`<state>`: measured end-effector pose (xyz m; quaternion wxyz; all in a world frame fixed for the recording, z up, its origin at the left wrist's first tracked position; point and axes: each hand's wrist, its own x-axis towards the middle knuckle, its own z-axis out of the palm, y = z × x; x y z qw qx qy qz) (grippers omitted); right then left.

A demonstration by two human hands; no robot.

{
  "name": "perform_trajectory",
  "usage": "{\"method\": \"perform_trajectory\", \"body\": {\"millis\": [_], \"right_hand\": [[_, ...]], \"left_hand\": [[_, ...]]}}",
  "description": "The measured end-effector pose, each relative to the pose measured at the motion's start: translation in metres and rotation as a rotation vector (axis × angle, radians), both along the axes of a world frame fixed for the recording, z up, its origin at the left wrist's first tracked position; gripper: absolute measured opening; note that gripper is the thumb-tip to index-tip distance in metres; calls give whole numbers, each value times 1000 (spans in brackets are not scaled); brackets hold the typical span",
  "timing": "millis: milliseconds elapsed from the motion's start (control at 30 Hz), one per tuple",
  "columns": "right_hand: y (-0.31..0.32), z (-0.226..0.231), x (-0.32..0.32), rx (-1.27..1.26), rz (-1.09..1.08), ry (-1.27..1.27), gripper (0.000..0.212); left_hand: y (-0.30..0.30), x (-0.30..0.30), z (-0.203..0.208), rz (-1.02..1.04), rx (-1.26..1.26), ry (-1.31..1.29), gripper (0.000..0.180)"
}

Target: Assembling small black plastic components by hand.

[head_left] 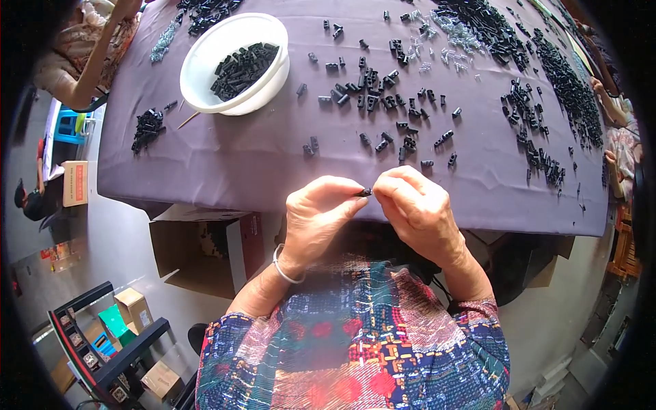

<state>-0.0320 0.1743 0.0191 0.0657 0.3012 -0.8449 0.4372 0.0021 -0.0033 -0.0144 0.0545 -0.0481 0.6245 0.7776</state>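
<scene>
My left hand (318, 212), with a white bangle at its wrist, pinches a small black plastic piece (364, 193) between thumb and forefinger. It is held just above the table's near edge. My right hand (420, 212) meets it from the other side, its thumb and fingertips pressed together at the piece's end; whatever they grip is hidden. Beyond both hands, loose black plastic parts (372, 89) lie scattered on the purple tablecloth (225, 164). Some of these lie just past my right fingertips.
A white bowl (256, 102) of black parts stands at the far left, beside a small black pile (147, 128) and a thin stick (188, 120). Bigger black heaps (564, 82) and shiny small pieces (454, 31) lie right and far. Other people sit at both sides. An open carton (198, 253) sits below.
</scene>
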Motion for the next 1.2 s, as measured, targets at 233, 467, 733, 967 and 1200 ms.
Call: {"method": "perform_trajectory", "body": {"millis": [233,467,733,967,1200], "right_hand": [[0,0,4,0,-27,-24,28],[10,3,-3,-131,86,-60,30],[14,-1,2,-180,182,-47,21],[11,-11,-3,-151,194,98,25],[20,-6,-4,-190,208,20,24]], "left_hand": [[0,-1,2,-10,17,-19,18],[-6,-3,5,-122,103,-96,18],[-13,-2,12,-310,222,-285,18],[-19,-13,21,-463,154,-377,19],[-21,-18,24,-533,157,-390,13]]}}
